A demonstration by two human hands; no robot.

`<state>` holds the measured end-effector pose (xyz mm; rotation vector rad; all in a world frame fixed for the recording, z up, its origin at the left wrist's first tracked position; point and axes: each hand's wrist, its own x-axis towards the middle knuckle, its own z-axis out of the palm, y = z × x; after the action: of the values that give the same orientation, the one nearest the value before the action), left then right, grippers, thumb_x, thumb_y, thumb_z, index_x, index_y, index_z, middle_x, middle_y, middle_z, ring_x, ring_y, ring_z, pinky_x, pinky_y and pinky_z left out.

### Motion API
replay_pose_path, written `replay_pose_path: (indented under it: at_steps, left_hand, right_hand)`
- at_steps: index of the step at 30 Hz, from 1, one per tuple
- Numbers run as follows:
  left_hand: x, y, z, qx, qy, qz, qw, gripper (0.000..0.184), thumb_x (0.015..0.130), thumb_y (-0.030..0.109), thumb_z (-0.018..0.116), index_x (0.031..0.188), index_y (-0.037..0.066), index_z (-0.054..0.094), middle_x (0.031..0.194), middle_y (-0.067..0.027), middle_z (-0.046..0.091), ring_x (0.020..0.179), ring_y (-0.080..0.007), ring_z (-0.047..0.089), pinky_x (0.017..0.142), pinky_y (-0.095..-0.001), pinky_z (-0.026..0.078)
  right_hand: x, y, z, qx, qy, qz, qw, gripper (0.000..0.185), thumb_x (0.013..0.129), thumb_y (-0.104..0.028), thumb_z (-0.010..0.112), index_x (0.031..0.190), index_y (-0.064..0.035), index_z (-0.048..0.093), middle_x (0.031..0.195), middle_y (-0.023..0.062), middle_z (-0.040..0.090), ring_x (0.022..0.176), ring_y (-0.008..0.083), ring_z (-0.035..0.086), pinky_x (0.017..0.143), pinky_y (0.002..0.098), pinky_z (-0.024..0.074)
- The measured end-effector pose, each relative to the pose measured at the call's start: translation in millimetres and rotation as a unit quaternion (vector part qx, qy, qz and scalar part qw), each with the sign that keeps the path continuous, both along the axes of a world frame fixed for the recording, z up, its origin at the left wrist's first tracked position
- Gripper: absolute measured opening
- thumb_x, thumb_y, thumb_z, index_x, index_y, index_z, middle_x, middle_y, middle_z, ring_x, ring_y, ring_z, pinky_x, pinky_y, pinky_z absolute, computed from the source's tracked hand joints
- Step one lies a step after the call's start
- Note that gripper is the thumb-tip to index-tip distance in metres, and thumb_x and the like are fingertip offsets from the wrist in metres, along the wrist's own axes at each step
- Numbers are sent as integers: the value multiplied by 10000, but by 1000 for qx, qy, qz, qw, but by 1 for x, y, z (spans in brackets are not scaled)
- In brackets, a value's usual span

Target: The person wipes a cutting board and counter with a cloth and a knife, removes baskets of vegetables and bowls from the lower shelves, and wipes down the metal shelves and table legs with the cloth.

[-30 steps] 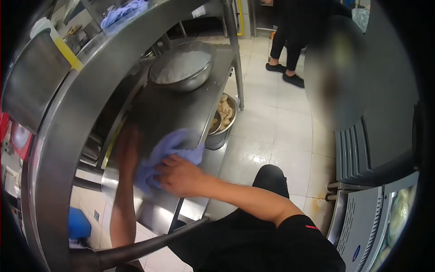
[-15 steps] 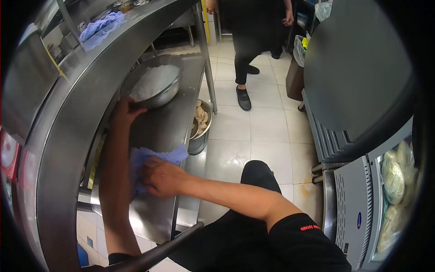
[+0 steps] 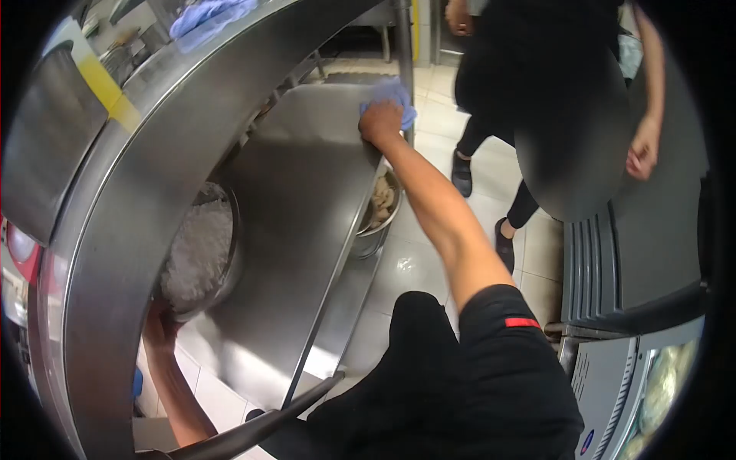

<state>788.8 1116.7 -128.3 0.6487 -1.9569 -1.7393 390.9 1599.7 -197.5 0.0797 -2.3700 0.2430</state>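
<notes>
My left hand (image 3: 159, 328) grips the near rim of a metal bowl (image 3: 236, 249); its fingers are partly hidden by the bowl. The bowl tilts at the left edge of a steel shelf (image 3: 284, 184), and a white, icy-looking mass (image 3: 201, 249) fills it. At the shelf's far right corner, my right hand (image 3: 381, 123) is closed over a blue cloth (image 3: 399, 100), pressing it near the edge. The cloth is slightly blurred.
Above runs a steel counter (image 3: 165, 161) with another blue cloth (image 3: 211, 19). Below the shelf's right edge stands a bowl of pale pieces (image 3: 383, 201). A person in black (image 3: 537, 84) stands ahead on the right, near a grey appliance (image 3: 659, 230). A rail (image 3: 261, 425) crosses near me.
My left hand has brought the bowl from the shelf's far end to its near left side. My right hand has moved the cloth to the far corner. The other person is closer.
</notes>
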Motion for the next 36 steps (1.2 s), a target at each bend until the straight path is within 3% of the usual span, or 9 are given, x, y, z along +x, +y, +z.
replay_pose_path:
  at_steps: [4, 8, 10, 15, 19, 23, 26, 34, 36]
  left_hand:
    - [61, 44, 28, 112, -44, 225, 967, 368, 812, 138, 473, 1139, -23, 530, 1112, -122, 570, 1049, -230, 550, 883, -343, 458]
    - [101, 69, 20, 145, 56, 158, 975, 341, 823, 193, 494, 1092, -10, 545, 1092, -108, 579, 1039, -220, 552, 897, -359, 426]
    - [106, 68, 9, 120, 63, 224, 965, 333, 836, 221, 503, 1077, -2, 550, 1087, -105, 581, 1036, -215, 553, 897, -366, 422]
    - [109, 53, -26, 89, 165, 183, 965, 325, 898, 303, 490, 1058, 27, 558, 1070, -71, 589, 1024, -195, 560, 895, -353, 422]
    - [92, 92, -2, 119, 149, 212, 958, 307, 923, 304, 466, 1077, 51, 548, 1081, -69, 579, 1029, -195, 556, 897, -356, 421]
    - [52, 126, 34, 119, 93, 221, 964, 393, 939, 352, 430, 1152, 32, 511, 1148, -103, 545, 1092, -233, 523, 945, -369, 395]
    - [32, 108, 12, 105, 96, 159, 977, 414, 921, 350, 434, 1190, 43, 501, 1183, -129, 521, 1127, -260, 501, 954, -384, 399]
    - [-55, 139, 21, 80, 33, -43, 995, 518, 916, 393, 472, 1317, 70, 414, 1275, -137, 460, 1123, -269, 508, 801, -412, 530]
    - [-73, 126, 7, 61, 22, -63, 996, 501, 913, 370, 483, 1305, 66, 416, 1239, -131, 473, 1081, -264, 525, 796, -409, 530]
  right_hand:
    - [149, -61, 40, 149, -288, 329, 887, 281, 796, -195, 495, 969, -17, 625, 1089, 192, 587, 1030, 345, 524, 863, 471, 409]
    - [207, -140, 37, 94, -97, 674, 726, 342, 817, -323, 537, 1057, -113, 661, 1224, 126, 574, 1153, 341, 495, 946, 462, 395]
    - [155, -182, 58, 238, -206, 605, 731, 352, 835, -383, 525, 1065, -157, 666, 1196, 117, 595, 1137, 344, 511, 925, 492, 402]
    - [-44, -135, 37, 21, -159, 245, 956, 428, 827, -365, 479, 1093, -75, 649, 1094, 159, 625, 1078, 320, 553, 946, 433, 394]
    - [-52, -19, 44, -45, -164, -28, 985, 492, 839, -421, 472, 1181, -90, 597, 1249, 157, 552, 1177, 356, 481, 989, 514, 338]
    - [1, -5, 34, -117, -174, -75, 975, 547, 831, -419, 485, 1226, -48, 560, 1373, 162, 425, 1265, 374, 380, 1043, 506, 281]
    - [36, -15, -1, -389, -71, -2, 918, 539, 797, -241, 558, 1294, -45, 485, 1420, 270, 248, 1277, 456, 306, 1064, 449, 277]
    - [421, -149, -8, -487, -167, 274, 813, 718, 826, -79, 532, 1460, -50, 196, 1461, 361, -61, 1355, 519, -46, 1094, 509, 134]
    - [406, -148, -12, -462, -155, 258, 834, 703, 838, -102, 532, 1451, -28, 195, 1451, 364, 33, 1359, 488, 52, 1103, 475, 169]
